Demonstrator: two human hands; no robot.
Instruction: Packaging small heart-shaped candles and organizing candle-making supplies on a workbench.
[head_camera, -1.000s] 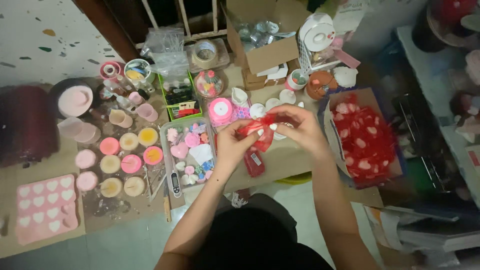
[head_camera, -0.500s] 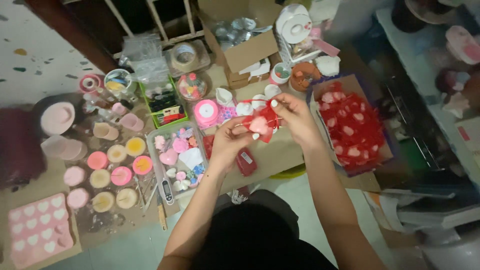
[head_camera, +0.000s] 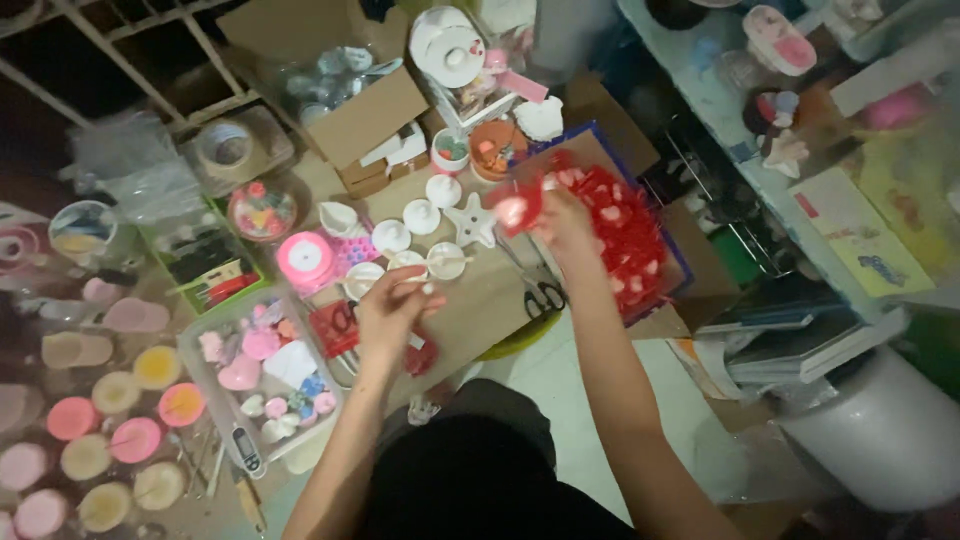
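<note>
My right hand grips a small red mesh pouch with a pale heart inside. It holds the pouch at the left edge of a cardboard box full of similar red pouches. My left hand hovers over the brown work surface with its fingers loosely curled and nothing in them. It is next to a row of small white moulded pieces. More red pouch material lies just left of that hand.
Scissors lie by the pouch box. A white star shape, a pink ribbon spool, a clear tray of pastel shapes and several round candles crowd the left. Cardboard boxes stand behind.
My left hand has let go of the red pouch and dropped to the table. My right hand has carried the pouch right, to the box. The view has swung right.
</note>
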